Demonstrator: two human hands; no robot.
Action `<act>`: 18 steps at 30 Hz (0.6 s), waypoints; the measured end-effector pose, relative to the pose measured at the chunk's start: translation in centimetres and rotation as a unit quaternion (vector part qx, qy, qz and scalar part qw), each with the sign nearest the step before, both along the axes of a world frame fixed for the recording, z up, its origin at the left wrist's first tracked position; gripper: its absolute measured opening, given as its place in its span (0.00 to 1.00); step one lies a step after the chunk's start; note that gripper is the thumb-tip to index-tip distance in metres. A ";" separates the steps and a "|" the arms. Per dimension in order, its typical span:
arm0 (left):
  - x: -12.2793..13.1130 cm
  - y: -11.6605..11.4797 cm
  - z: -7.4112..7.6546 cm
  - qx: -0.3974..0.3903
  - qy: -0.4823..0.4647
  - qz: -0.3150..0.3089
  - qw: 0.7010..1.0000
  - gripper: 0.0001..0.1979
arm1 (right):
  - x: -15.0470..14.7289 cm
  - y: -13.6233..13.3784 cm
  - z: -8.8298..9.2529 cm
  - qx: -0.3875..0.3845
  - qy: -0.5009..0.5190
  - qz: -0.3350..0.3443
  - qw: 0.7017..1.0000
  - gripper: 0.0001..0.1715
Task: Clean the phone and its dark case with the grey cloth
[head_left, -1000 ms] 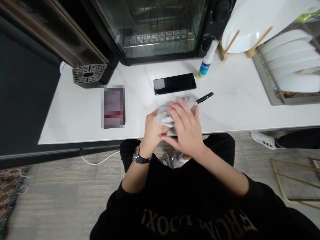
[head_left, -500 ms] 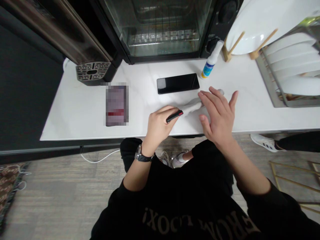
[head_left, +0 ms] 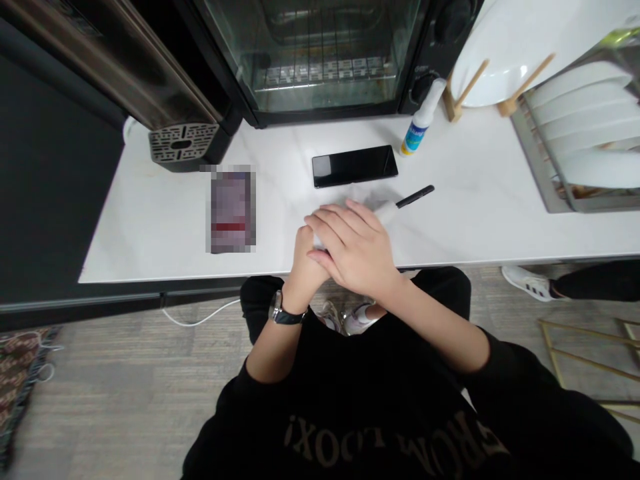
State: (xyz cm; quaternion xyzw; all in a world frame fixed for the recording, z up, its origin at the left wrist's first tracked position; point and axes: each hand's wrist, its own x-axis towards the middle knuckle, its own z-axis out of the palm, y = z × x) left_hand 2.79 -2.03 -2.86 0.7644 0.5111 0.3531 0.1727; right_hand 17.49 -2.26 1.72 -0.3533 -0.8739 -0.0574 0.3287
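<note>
My left hand is closed around a crumpled white cloth, largely covered by my other hand. Over its fingers lies my right hand, palm down, fingers curled and pressed together on the cloth. More white material shows just beyond my right knuckles. From it a slim black pen-like stick points right and away from me, just above the counter. Whether the stick is wrapped in the cloth or merely touches it, I cannot tell. A black phone lies flat behind my hands.
On the white counter, a blurred-out flat item lies left. A spray bottle stands before the toaster oven. Plates fill a rack at right. A drip tray is back left. Another person's shoe shows below.
My right hand has moved left, from spread fingers above the counter to resting over my left hand. The black stick with a red mark has left view at my left hand; a black stick now protrudes at right.
</note>
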 end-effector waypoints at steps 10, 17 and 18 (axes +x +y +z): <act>1.2 0.2 3.0 0.017 -0.071 -0.047 0.996 0.12 | 6.3 4.1 -0.3 -0.033 0.030 -0.120 0.992 0.28; 1.3 0.2 2.9 0.010 -0.072 -0.042 0.996 0.12 | 4.6 3.5 -0.4 -0.021 0.085 -0.120 0.989 0.28; 1.1 0.3 2.4 0.018 -0.059 -0.033 0.998 0.13 | 3.4 2.8 -0.4 -0.020 0.081 -0.109 0.991 0.27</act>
